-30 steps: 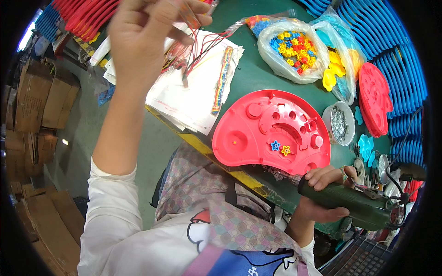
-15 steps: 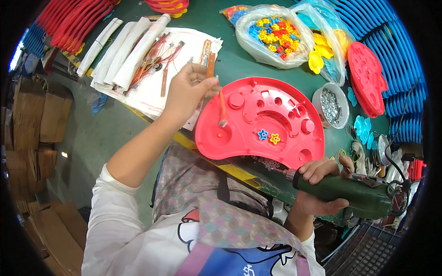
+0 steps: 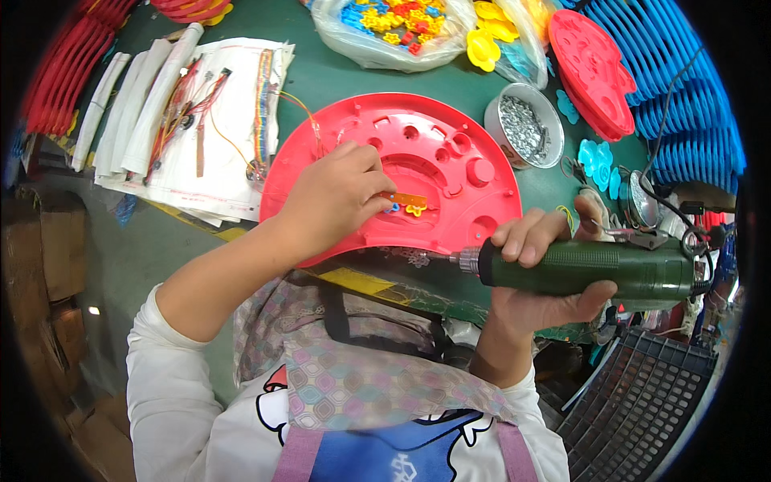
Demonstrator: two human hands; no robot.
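A thin orange-brown circuit strip point(image 3: 409, 199) is pinched in the fingers of my left hand point(image 3: 337, 193), low over the red plastic shell point(image 3: 494, 205). Thin wires point(image 3: 313, 124) trail from near this hand across the shell's left side. Just under the strip, a yellow star piece point(image 3: 416, 211) and a blue piece point(image 3: 394, 208) show partly, sitting in the shell. My right hand point(image 3: 514, 309) grips a green electric screwdriver point(image 3: 586, 269), held level at the shell's near right edge with its bit pointing left. The bit's tip lies close to the shell's near rim.
White paper point(image 3: 233, 104) at left carries wired parts and rolled white bundles point(image 3: 161, 96). A tub of screws point(image 3: 526, 124) stands right of the shell. Behind are a bag of small coloured pieces point(image 3: 393, 40) and stacked red shells point(image 3: 594, 76). Blue racks point(image 3: 691, 104) line the right.
My left hand has brought the strip from above the paper down and right, over the shell's middle. The view has shifted, and the screwdriver stays in my right hand.
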